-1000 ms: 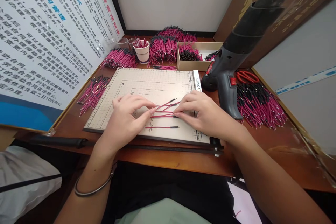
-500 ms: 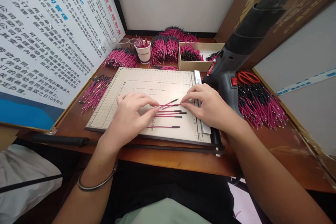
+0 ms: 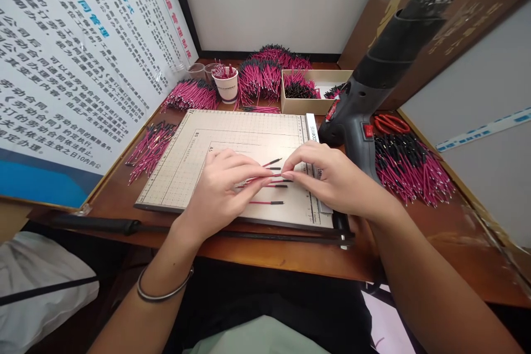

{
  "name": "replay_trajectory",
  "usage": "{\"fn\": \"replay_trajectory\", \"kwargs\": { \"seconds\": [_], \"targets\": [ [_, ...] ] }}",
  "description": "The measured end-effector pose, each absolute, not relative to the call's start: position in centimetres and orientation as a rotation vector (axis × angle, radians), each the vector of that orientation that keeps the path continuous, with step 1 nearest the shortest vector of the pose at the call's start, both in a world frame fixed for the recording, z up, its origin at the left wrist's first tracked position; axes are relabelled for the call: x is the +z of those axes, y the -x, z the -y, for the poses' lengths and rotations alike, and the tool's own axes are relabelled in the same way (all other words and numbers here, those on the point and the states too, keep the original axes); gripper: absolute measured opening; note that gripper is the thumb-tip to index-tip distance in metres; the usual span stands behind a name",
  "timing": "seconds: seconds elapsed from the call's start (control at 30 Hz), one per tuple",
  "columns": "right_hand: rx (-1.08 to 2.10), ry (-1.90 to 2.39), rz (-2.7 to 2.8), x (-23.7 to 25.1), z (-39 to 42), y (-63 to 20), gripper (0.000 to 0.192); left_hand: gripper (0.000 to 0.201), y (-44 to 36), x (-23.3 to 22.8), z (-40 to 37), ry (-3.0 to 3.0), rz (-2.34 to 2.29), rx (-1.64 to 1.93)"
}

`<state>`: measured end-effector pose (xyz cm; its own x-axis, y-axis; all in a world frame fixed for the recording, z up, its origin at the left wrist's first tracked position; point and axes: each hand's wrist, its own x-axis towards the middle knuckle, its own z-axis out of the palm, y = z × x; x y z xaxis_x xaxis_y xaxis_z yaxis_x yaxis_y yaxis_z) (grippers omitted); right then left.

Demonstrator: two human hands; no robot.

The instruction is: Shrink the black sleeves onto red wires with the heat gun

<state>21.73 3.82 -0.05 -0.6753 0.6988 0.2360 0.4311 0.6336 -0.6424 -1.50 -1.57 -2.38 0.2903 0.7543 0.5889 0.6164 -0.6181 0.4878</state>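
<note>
Pink wires (image 3: 265, 176) with black sleeved ends lie on a paper-cutter board (image 3: 232, 138), directly between the fingertips of the two hands. The left hand (image 3: 226, 191) rests palm down on the board, fingers loosely curled and half closed, its index finger and thumb pinching one pink wire near its middle. The right hand (image 3: 332, 180) meets it from the opposite side, fingers bent, thumb and index finger closed on the black end of the same wire. Just below the fingertips a separate pink wire (image 3: 266, 202) lies flat and untouched; another black-tipped wire (image 3: 271, 163) angles away just above them. The wires are thin, straight and smooth-jacketed; the board is flat, beige and printed with a fine grid. A metal bangle (image 3: 164, 290) circles the left wrist. Beyond the right hand stands a dark grey heat gun (image 3: 359, 116) with a red switch, and to that hand's outer side a loose heap of black-and-pink wires (image 3: 410, 168) rests on the brown wooden surface (image 3: 415, 238). Beyond both hands sit a paper cup (image 3: 226, 86) and a cardboard box (image 3: 315, 104) holding more wires.
</note>
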Motion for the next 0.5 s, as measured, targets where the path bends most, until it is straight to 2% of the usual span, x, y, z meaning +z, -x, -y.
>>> {"fn": "replay_trajectory", "kwargs": {
  "seconds": [0.23, 0.5],
  "targets": [
    [0.812, 0.787, 2.416, -0.13, -3.77, -21.80, 0.017, 0.020, 1.82, -1.47, 1.83, -2.238, -1.326, 1.059],
    [0.784, 0.753, 2.461, -0.48, -4.00, -21.44, 0.016, 0.017, 1.63, -1.48, 2.39, -2.046, -1.390, 1.055]
  ]
}}
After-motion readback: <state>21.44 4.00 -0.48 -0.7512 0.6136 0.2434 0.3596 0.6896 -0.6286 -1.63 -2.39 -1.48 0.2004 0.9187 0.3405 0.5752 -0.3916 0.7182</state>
